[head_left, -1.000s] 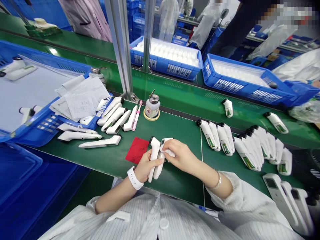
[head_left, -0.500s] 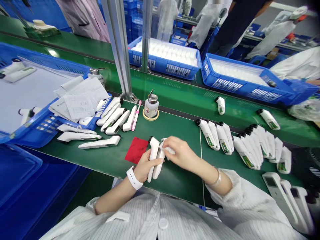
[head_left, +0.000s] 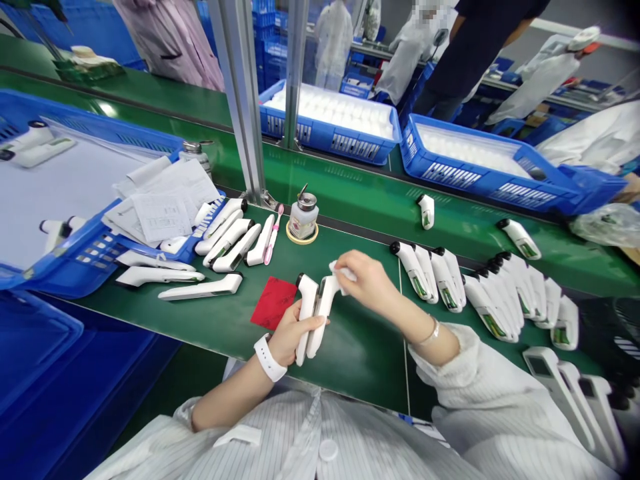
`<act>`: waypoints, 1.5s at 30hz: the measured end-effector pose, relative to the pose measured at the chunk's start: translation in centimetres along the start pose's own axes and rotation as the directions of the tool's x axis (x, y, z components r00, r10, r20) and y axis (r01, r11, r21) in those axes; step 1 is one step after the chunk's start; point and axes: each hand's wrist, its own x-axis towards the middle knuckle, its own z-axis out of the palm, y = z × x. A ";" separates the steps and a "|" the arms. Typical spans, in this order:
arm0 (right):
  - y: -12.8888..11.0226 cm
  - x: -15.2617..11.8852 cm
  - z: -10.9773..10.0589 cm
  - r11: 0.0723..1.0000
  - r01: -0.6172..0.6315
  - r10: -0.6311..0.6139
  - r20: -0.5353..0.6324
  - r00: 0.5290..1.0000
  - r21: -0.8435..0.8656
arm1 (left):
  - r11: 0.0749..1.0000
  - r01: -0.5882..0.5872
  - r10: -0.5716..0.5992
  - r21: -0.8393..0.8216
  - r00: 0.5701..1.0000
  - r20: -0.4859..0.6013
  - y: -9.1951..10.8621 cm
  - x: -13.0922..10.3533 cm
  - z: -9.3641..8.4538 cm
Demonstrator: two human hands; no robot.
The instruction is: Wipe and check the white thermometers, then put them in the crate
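My left hand (head_left: pixel 293 333) is closed around two white thermometer-like handhelds, side by side and upright. The one on the left (head_left: pixel 307 293) has a black tip; the one on the right (head_left: pixel 325 303) shows no black tip, and a dark slit runs between them. Pinched in my right hand (head_left: pixel 367 280) is a crumpled white wipe (head_left: pixel 344 272), just beside the top of the right-hand handheld. A red sheet (head_left: pixel 274 302) lies on the green table left of my left hand. Behind it stand a pump bottle (head_left: pixel 303 215) and a pink toothbrush (head_left: pixel 273 235).
Several similar handhelds (head_left: pixel 233 241) lie at the left near a blue crate (head_left: pixel 95 257) with papers (head_left: pixel 165 203). More handhelds (head_left: pixel 493 307) line the table at the right. A metal post (head_left: pixel 237 100) rises behind. Blue baskets (head_left: pixel 340 141) stand beyond the green belt (head_left: pixel 350 183).
My right hand has lifted up and right with the wipe, off the right-hand handheld. Two handhelds on the belt have shifted left. My left hand keeps its grip.
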 end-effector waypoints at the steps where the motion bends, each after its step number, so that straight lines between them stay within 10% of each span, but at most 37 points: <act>1: 0.5 0.9 -0.4 1.000 -0.007 0.006 -0.052 0.999 -0.012 | 1.000 0.000 0.000 -0.003 1.000 0.000 0.0 0.0 -0.1; 10: 2.2 11.4 -1.7 0.995 -0.103 0.102 -0.347 0.932 0.016 | 0.999 -0.027 0.026 -0.028 1.000 -0.012 -0.2 0.0 -0.1; 17: 2.8 16.3 0.4 0.990 -0.132 0.125 -0.129 0.984 -0.050 | 0.998 -0.040 0.039 -0.044 0.999 -0.016 0.0 0.0 0.0; 29: 2.8 17.3 -0.2 0.985 -0.116 0.112 -0.035 0.993 -0.128 | 0.998 -0.034 0.033 -0.055 0.999 -0.023 0.0 -0.2 0.0; 34: 1.6 14.9 -1.5 0.994 -0.094 0.089 -0.078 0.993 -0.055 | 0.999 -0.021 0.019 -0.048 0.999 -0.037 0.2 -0.2 0.1; 41: -0.6 2.7 -1.7 0.948 -0.193 0.153 0.172 0.973 0.252 | 0.998 0.025 -0.029 -0.058 0.997 -0.068 0.3 -0.1 0.3; 45: -1.0 -1.1 0.2 0.968 -0.130 0.103 0.130 0.986 0.216 | 0.998 0.041 -0.044 -0.050 0.998 -0.055 0.3 -0.1 0.3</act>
